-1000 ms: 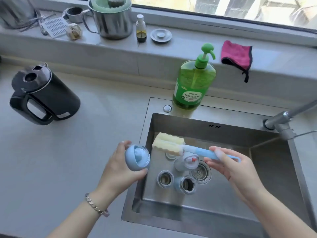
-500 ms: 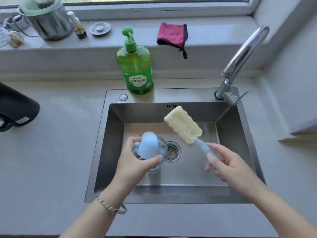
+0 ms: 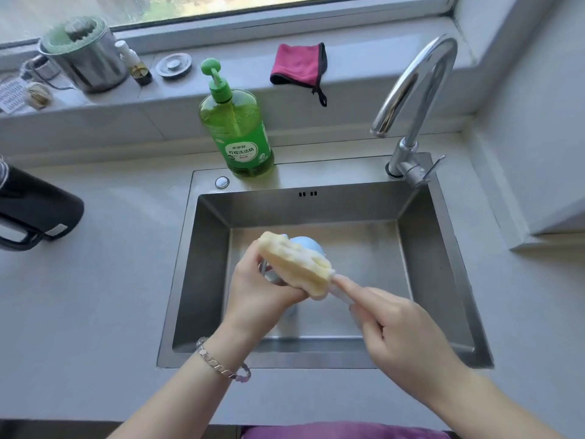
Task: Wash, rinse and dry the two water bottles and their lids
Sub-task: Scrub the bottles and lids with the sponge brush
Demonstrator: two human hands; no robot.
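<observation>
Blue lid [image 3: 309, 245], mostly hidden by sponge brush [image 3: 294, 266] (in right hand [image 3: 402, 331]), left hand [image 3: 256, 291] gripping

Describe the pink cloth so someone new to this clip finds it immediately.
Start at the window sill behind the sink. Between the green soap bottle and the curved tap lies a folded pink cloth with black edging and a dangling loop; nothing else there is fabric.

Sink [image 3: 209, 280] was noted as brushed steel with a dull sheen; faucet [image 3: 421, 77] as polished metal, mirror-bright. Counter [image 3: 95, 312] was recorded as smooth, matt and pale. Soap bottle [image 3: 240, 131] was logged as glossy translucent green plastic, cloth [image 3: 297, 63] as soft napped fabric. Brush [image 3: 294, 267] was seen to be headed with porous yellow foam; lid [image 3: 308, 243] was noted as smooth pale-blue plastic, kettle [image 3: 38, 210] as matt black, bracelet [image 3: 218, 365] as shiny metal links.
</observation>
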